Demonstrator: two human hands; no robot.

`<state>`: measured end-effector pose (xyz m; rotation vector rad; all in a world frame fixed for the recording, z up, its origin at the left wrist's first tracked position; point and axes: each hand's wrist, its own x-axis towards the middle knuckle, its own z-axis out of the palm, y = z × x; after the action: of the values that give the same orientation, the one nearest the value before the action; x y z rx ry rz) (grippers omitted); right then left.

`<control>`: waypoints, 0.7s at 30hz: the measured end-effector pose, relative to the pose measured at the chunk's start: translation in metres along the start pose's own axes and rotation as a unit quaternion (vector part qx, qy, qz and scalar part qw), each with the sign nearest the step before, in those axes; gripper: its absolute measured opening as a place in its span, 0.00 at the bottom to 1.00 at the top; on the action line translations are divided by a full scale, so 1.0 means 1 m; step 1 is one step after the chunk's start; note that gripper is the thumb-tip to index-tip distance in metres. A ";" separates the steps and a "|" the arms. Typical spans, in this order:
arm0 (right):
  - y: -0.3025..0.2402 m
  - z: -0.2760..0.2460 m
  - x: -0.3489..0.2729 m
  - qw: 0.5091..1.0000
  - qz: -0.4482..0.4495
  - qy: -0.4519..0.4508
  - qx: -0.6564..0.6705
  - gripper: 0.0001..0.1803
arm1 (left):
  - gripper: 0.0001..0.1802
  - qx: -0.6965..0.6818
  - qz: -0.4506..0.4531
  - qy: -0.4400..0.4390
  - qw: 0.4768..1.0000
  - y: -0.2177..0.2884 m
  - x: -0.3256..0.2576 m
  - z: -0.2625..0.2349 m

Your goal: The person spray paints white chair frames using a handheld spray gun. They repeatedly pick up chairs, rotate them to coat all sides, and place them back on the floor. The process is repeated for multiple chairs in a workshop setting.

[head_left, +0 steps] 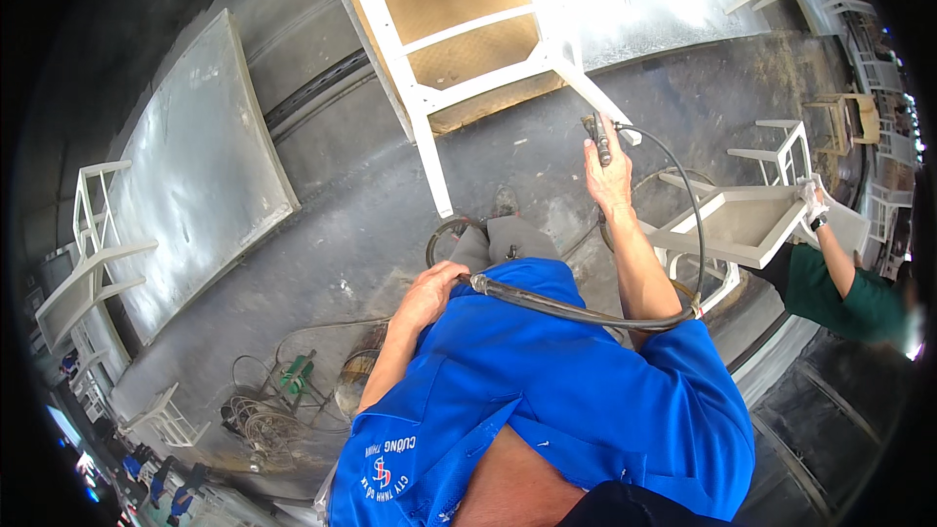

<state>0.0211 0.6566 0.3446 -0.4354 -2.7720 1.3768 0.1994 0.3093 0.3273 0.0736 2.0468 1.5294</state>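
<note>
My right hand (610, 179) is wrapped round a metal spray gun (602, 144), held close to a leg of a white chair (471, 86). The chair stands ahead of me with its frame turned toward me, and a brown panel fills its middle. From the gun a dark hose (699, 224) loops back past my right forearm and across my waist. At my waist, my left hand (429, 295) is closed on the thick hose end with its metal fitting (476, 282).
A person in a green sleeve (841, 307) holds another white chair (747, 220) at the right. A large pale panel (200, 171) leans at the left, beside a white chair (90, 268). Coiled hoses (268, 429) and a green device (297, 374) lie on the floor at lower left.
</note>
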 end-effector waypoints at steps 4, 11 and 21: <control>-0.008 -0.020 -0.011 0.999 0.016 -0.035 0.009 0.34 | 0.14 0.030 0.007 -0.005 0.999 0.007 0.004 0.003; -0.008 -0.037 -0.045 0.996 0.029 -0.070 0.051 0.33 | 0.18 0.020 -0.031 -0.069 0.997 0.029 0.036 0.016; -0.010 -0.113 -0.101 0.998 -0.033 -0.036 -0.038 0.34 | 0.25 0.047 -0.154 -0.087 0.983 -0.030 0.199 0.085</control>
<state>0.1310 0.7138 0.4324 -0.2988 -2.8758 1.3044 0.0827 0.4468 0.2041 -0.0681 1.8893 1.1947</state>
